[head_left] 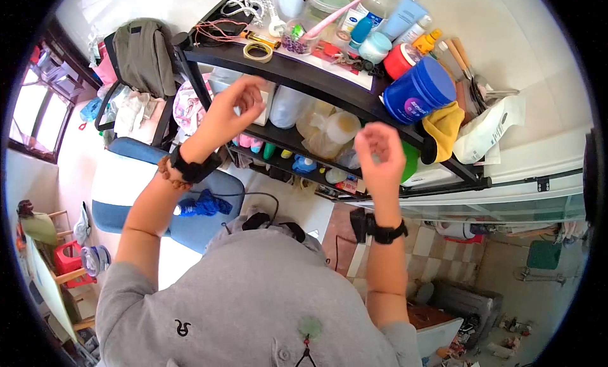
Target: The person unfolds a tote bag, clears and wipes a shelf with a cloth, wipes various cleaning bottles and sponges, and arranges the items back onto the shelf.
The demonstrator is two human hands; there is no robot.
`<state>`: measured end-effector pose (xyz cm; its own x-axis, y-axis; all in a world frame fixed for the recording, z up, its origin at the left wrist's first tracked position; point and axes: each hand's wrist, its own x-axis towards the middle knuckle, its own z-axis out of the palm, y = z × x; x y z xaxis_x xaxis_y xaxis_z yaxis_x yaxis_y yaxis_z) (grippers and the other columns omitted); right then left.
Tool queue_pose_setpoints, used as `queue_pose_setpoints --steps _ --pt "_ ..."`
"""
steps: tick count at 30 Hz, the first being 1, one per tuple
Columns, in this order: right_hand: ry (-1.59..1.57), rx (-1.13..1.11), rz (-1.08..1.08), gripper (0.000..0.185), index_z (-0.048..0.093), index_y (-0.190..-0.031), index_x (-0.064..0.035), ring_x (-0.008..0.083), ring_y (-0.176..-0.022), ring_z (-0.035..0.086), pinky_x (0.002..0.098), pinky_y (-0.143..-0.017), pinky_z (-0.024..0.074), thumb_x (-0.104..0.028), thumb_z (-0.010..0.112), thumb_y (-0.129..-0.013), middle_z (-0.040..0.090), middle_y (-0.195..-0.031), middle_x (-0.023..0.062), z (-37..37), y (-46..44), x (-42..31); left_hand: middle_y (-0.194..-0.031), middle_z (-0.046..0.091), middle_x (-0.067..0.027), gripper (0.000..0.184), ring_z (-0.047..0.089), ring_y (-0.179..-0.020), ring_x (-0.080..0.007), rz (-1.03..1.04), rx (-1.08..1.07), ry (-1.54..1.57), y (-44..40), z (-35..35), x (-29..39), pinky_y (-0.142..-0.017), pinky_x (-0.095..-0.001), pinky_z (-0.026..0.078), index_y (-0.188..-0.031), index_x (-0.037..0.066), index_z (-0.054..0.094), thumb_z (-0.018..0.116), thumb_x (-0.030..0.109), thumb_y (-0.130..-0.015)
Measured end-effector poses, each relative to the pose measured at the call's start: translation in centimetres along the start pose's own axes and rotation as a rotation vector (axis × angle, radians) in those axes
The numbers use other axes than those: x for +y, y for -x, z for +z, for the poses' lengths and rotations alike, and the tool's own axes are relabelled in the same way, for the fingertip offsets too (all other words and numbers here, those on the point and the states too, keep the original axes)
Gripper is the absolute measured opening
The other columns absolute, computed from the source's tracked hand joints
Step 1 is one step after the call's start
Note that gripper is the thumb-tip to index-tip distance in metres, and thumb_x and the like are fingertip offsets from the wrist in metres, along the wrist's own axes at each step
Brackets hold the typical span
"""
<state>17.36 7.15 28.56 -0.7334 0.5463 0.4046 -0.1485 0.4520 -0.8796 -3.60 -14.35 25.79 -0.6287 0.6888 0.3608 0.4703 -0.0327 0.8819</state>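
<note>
My left hand (234,110) is raised in front of the black shelf rack (297,80), its fingers curled with a gap to the thumb and nothing visible between them. Just above it on the top shelf lies a roll of tape (258,52). My right hand (380,153) is held up before the rack's right part, fingers bent and slightly blurred. A blue tub (419,90) stands on the top shelf above my right hand. Between my hands, on the middle shelf, are a cloudy container (290,107) and a bagged jar (342,127). Both wrists wear black straps.
The top shelf also holds a pink toothbrush (339,14), a red jar (401,60) and a yellow cloth (441,131). A blue chair (218,186) with a dark blue cloth is below my left arm. Another chair (140,59) with clothes stands at the left.
</note>
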Motion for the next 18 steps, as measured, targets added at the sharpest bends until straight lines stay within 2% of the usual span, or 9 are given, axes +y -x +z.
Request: queue_pose_setpoints --steps 4,5,6,8,11,12,14,15,18 --pt "0.193 0.15 -0.234 0.018 0.062 -0.098 -0.0017 0.012 -0.072 0.061 0.0237 -0.062 0.0491 0.0 0.07 -0.082 0.063 -0.088 0.0062 1.8 -4.9 -1.8 -0.087 0.059 0.0005 0.029 0.056 -0.077 -0.0054 0.005 0.141 0.077 -1.3 -0.2 -0.5 -0.069 -0.0199 0.045 -0.116 0.002 0.056 0.065 0.002 -0.088" --pt "0.318 0.29 -0.368 0.019 0.062 -0.098 -0.0011 0.0143 -0.07 0.061 0.0242 -0.059 0.0498 0.001 0.07 -0.081 0.063 -0.092 0.0091 1.7 -5.6 -2.5 -0.088 0.059 0.0004 0.028 0.056 -0.077 -0.0058 -0.002 0.166 0.124 -1.2 0.2 -0.6 -0.071 -0.0201 0.046 -0.115 0.002 0.057 0.064 0.002 -0.089" --pt "0.35 0.395 -0.375 0.034 0.059 -0.108 -0.0018 0.0202 -0.085 0.061 0.0318 -0.072 0.0519 -0.008 0.075 -0.079 0.059 -0.107 0.0132 0.7 -6.1 -2.4 -0.088 0.059 0.0004 0.026 0.056 -0.078 -0.0061 -0.01 0.191 0.177 -1.0 0.7 -0.9 -0.072 -0.0202 0.046 -0.114 0.002 0.057 0.064 0.002 -0.089" --pt "0.772 0.711 -0.41 0.065 0.05 -0.123 0.0 0.0296 -0.107 0.055 0.0418 -0.093 0.0455 -0.022 0.084 -0.071 0.051 -0.122 0.0185 -1.1 -7.1 -2.9 -0.09 0.058 0.0011 0.023 0.056 -0.08 -0.0056 -0.036 0.196 0.292 -0.4 1.5 -1.9 -0.074 -0.0195 0.045 -0.113 0.002 0.058 0.063 0.003 -0.09" --pt "0.666 0.569 -0.11 0.118 0.021 -0.142 0.0084 0.0299 -0.121 0.049 0.0399 -0.103 0.0392 -0.036 0.092 -0.059 0.043 -0.134 0.0255 -4.5 -9.4 -0.8 -0.092 0.057 0.0028 0.022 0.054 -0.081 -0.004 -0.1 0.116 0.329 1.7 1.4 -3.5 -0.073 -0.0183 0.043 -0.112 0.002 0.058 0.063 0.005 -0.091" --pt "0.59 0.551 -0.072 0.122 0.021 -0.142 0.0093 0.0305 -0.12 0.049 0.038 -0.103 0.0392 -0.037 0.093 -0.055 0.042 -0.135 0.0258 -4.3 -9.7 -0.6 -0.092 0.058 0.0026 0.022 0.053 -0.082 -0.0037 -0.172 0.059 0.301 2.0 1.1 -4.2 -0.072 -0.0183 0.043 -0.112 0.002 0.059 0.063 0.005 -0.091" --pt "0.612 0.512 -0.033 0.118 0.027 -0.14 0.007 0.0371 -0.127 0.043 0.043 -0.107 0.0352 -0.04 0.093 -0.054 0.039 -0.138 0.0281 -3.9 -10.2 -0.1 -0.091 0.057 0.0026 0.023 0.053 -0.082 -0.0037 -0.221 0.026 0.23 2.8 0.7 -6.0 -0.072 -0.0181 0.044 -0.113 0.002 0.059 0.063 0.005 -0.09" --pt "0.602 0.534 -0.045 0.117 0.028 -0.14 0.0061 0.0369 -0.126 0.044 0.0434 -0.106 0.0359 -0.039 0.093 -0.053 0.042 -0.136 0.0269 -4.1 -10.5 0.5 -0.087 0.06 0.0005 0.023 0.055 -0.078 -0.0043 -0.2 0.061 0.241 3.2 0.9 -7.2 -0.067 -0.0187 0.045 -0.11 0.001 0.06 0.063 0.004 -0.088" --pt "0.743 0.624 -0.119 0.11 0.035 -0.136 0.0038 0.0358 -0.123 0.047 0.0435 -0.106 0.0369 -0.037 0.093 -0.051 0.045 -0.133 0.0236 -3.8 -10.5 -0.2 -0.082 0.061 -0.0015 0.024 0.058 -0.075 -0.0067 -0.254 0.051 0.209 4.9 1.5 -11.2 -0.066 -0.0212 0.047 -0.11 0.0 0.06 0.063 0.005 -0.087"
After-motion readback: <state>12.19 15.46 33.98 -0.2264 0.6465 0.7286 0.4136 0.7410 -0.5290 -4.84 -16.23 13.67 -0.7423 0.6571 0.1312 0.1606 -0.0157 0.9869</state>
